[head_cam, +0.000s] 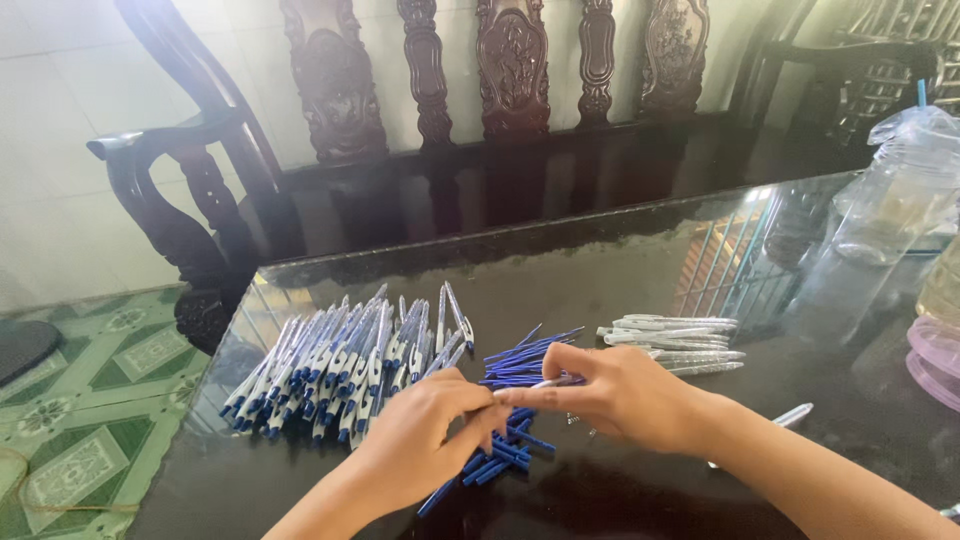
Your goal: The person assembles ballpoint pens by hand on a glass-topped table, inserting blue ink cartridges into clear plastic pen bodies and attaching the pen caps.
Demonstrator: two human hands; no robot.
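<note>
Blue refills (515, 365) lie in a loose heap at the centre of the frame, and that is where your two hands meet: your left hand (425, 440) pinches the near end of a slim white pen part (530, 385), fingers curled shut around it, while your right hand (625, 395) closes thumb and forefinger on its other end just above the heap. To the left of centre a broad fan of finished-looking white and blue pens (335, 365) rests on the dark glass worktop (600, 260), and by its size I judge a good share of the work done. Right of centre a smaller row of clear barrels (675, 340) waits, with one more loose pen piece (790, 415) beside your right forearm, so barrels and refills remain. At the right edge stand a bagged plastic drink cup (905, 190) and a pink lid (935, 355), near enough for your right elbow to catch. A carved wooden bench (430, 130) fills the top of the frame, well apart.
</note>
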